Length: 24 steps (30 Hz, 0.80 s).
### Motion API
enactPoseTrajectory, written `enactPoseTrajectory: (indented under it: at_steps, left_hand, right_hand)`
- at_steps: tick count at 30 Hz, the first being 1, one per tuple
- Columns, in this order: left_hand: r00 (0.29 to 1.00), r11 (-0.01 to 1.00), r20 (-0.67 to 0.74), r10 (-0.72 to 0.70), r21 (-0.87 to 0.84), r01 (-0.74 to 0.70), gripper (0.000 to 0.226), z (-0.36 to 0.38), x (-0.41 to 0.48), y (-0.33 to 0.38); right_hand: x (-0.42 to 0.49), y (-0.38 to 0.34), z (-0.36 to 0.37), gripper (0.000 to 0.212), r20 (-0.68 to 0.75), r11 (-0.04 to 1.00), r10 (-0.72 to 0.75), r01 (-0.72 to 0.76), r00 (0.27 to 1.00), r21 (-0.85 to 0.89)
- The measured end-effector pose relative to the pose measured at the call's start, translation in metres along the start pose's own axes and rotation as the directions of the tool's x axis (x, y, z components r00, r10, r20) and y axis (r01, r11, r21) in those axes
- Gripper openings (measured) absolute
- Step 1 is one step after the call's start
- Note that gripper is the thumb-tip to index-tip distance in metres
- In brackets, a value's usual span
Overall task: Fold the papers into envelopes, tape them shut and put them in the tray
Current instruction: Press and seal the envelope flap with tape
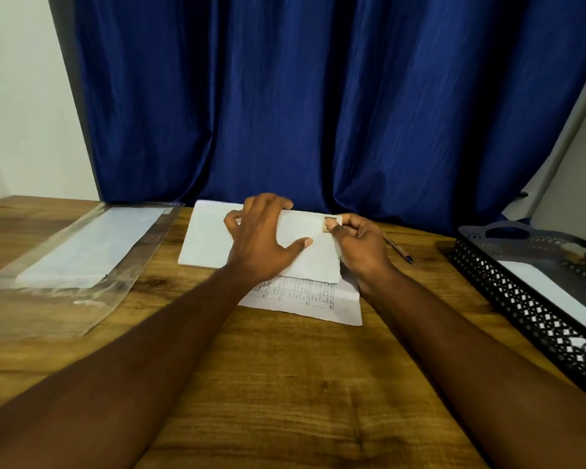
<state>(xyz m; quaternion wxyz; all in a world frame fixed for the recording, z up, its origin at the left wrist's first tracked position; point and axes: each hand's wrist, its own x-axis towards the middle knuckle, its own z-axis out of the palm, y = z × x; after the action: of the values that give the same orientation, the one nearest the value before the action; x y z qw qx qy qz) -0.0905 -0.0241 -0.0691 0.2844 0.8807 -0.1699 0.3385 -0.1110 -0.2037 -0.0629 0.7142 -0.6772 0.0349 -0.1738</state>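
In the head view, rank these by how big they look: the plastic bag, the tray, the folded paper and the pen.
1. Plastic bag and tray: about alike; the tray runs off the frame, so I won't rank them.
2. Folded paper.
3. Pen.

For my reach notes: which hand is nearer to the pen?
The right. The right hand is just left of the pen, pinching tape at the envelope edge. The left hand presses flat on the envelope, farther left.
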Motion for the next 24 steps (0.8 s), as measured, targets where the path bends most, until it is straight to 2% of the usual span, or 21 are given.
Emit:
enactPoseTrajectory:
  at_steps: [2, 5, 7, 9, 10, 12, 14, 15, 17, 20, 22, 24]
  left_hand:
    - [0.999, 0.997, -0.045, -0.026, 0.070, 0.029, 0.070, 0.001, 0.001, 0.000]
    - [0.989, 0.990, -0.106, -0.103, 0.087, 0.112, 0.070, 0.003, -0.002, -0.003]
    - [0.977, 0.985, -0.155, -0.149, 0.058, 0.160, 0.067, 0.005, -0.005, -0.003]
    - [0.958, 0.976, -0.186, -0.218, -0.057, 0.210, 0.064, 0.003, -0.007, 0.001]
    - [0.947, 0.954, -0.156, -0.281, -0.158, 0.257, 0.063, 0.001, -0.006, 0.004]
    - [0.915, 0.849, 0.006, -0.403, -0.370, 0.377, 0.061, -0.002, -0.004, 0.007]
    - [0.880, 0.712, 0.155, -0.448, -0.534, 0.456, 0.058, 0.002, -0.003, 0.004]
    - [0.866, 0.653, 0.180, -0.466, -0.590, 0.474, 0.053, 0.005, -0.003, 0.001]
    - [0.829, 0.560, 0.185, -0.527, -0.659, 0.503, 0.040, 0.009, -0.001, -0.004]
    - [0.779, 0.439, 0.216, -0.588, -0.723, 0.533, 0.030, 0.007, 0.005, -0.008]
    - [0.776, 0.420, 0.235, -0.586, -0.731, 0.539, 0.026, 0.005, 0.006, -0.006]
    - [0.793, 0.442, 0.235, -0.563, -0.725, 0.529, 0.023, 0.007, 0.006, -0.005]
  right_hand:
    - [0.004, -0.001, -0.003, 0.009, -0.088, 0.994, 0.027, -0.018, 0.996, 0.104]
    - [0.010, -0.002, -0.008, 0.013, -0.215, 0.986, 0.037, -0.001, 0.976, 0.165]
    - [0.011, -0.002, -0.009, 0.014, -0.269, 0.981, 0.078, -0.026, 0.960, 0.193]
    - [0.010, -0.003, -0.010, 0.013, -0.277, 0.974, 0.131, -0.071, 0.952, 0.216]
    - [0.009, -0.004, -0.010, 0.013, -0.267, 0.968, 0.157, -0.093, 0.951, 0.235]
    - [0.008, -0.005, -0.008, 0.012, -0.216, 0.953, 0.194, -0.131, 0.957, 0.273]
    - [0.005, -0.005, -0.006, 0.013, -0.106, 0.943, 0.216, -0.179, 0.971, 0.281]
    - [0.004, -0.005, -0.005, 0.016, -0.034, 0.940, 0.223, -0.205, 0.974, 0.273]
    - [-0.001, -0.004, -0.002, 0.019, 0.087, 0.949, 0.221, -0.235, 0.971, 0.209]
    - [-0.003, -0.004, 0.000, 0.010, 0.156, 0.970, 0.206, -0.223, 0.966, 0.100]
    - [-0.004, -0.005, -0.001, 0.007, 0.173, 0.972, 0.212, -0.226, 0.962, 0.061]
    - [-0.003, -0.007, -0.001, 0.009, 0.157, 0.973, 0.221, -0.228, 0.963, 0.031]
